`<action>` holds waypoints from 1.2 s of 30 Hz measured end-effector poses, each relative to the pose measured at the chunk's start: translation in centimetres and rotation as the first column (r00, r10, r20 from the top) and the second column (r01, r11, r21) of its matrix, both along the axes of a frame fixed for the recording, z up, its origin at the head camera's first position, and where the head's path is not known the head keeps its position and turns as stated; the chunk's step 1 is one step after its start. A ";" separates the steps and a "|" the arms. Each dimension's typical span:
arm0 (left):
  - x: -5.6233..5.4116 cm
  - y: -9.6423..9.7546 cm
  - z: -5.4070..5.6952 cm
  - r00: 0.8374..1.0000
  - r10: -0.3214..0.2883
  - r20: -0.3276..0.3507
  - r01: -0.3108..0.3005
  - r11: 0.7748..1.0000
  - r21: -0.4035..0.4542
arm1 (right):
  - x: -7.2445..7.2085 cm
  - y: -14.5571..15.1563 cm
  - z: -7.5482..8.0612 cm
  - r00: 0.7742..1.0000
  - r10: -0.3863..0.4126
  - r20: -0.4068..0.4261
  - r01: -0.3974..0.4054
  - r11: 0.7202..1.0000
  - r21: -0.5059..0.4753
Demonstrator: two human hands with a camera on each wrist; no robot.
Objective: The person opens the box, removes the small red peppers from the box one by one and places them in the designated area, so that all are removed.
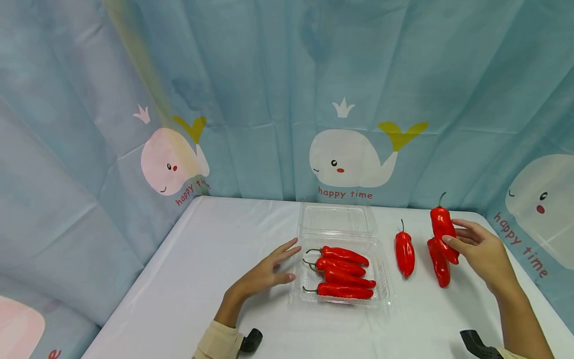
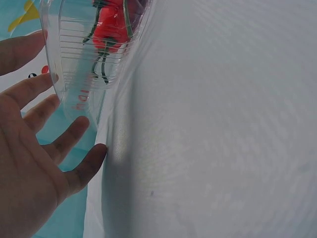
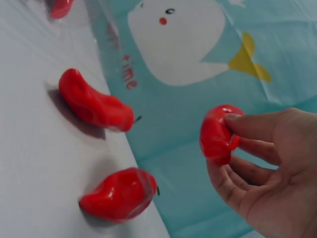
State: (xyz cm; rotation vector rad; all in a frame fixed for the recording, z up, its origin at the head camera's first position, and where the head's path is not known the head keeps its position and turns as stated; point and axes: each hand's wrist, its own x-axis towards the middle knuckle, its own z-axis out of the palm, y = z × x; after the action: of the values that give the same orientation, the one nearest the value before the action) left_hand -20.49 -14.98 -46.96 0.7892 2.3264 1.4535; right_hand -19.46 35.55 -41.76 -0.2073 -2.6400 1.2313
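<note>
My right hand point(image 1: 486, 252) pinches a red chili pepper point(image 1: 441, 223) between thumb and fingers, stem end away from me. In the right wrist view this pepper point(image 3: 214, 134) is held above the table. Close to it lie two more red peppers, one point(image 1: 439, 269) partly behind the held one and another point(image 1: 405, 254) farther left. A clear plastic clamshell container point(image 1: 381, 267) holds several red peppers point(image 1: 344, 290) side by side, stems to the left. My left hand point(image 1: 264, 276) has its fingers spread at the container's left edge; in the left wrist view its fingertips reach the clear wall point(image 2: 52, 59).
The container's clear lid point(image 1: 338, 219) lies folded back toward the far table edge. A white cloth covers the table point(image 1: 215, 239). Blue curtains point(image 1: 269, 99) with printed whales hang behind and at both sides.
</note>
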 end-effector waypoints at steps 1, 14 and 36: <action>0.0 0.0 0.0 1.000 -0.001 0.000 0.001 1.000 0.001 | 0.0 0.3 -0.2 1.000 -0.006 0.008 0.006 1.000 -0.001; 0.0 0.0 0.0 1.000 0.002 -0.003 -0.002 1.000 -0.004 | -0.5 3.5 -1.9 0.992 -0.068 0.109 0.070 0.997 -0.015; 0.0 0.0 0.0 1.000 0.007 -0.009 -0.007 1.000 -0.013 | -0.9 7.4 -3.5 0.933 -0.094 0.348 0.116 0.992 -0.044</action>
State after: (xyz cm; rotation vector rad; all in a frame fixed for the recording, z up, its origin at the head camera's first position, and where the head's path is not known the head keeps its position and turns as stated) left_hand -20.53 -14.94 -46.99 0.7864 2.3457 1.4393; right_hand -20.40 42.94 -45.21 -0.6213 -2.8330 1.3509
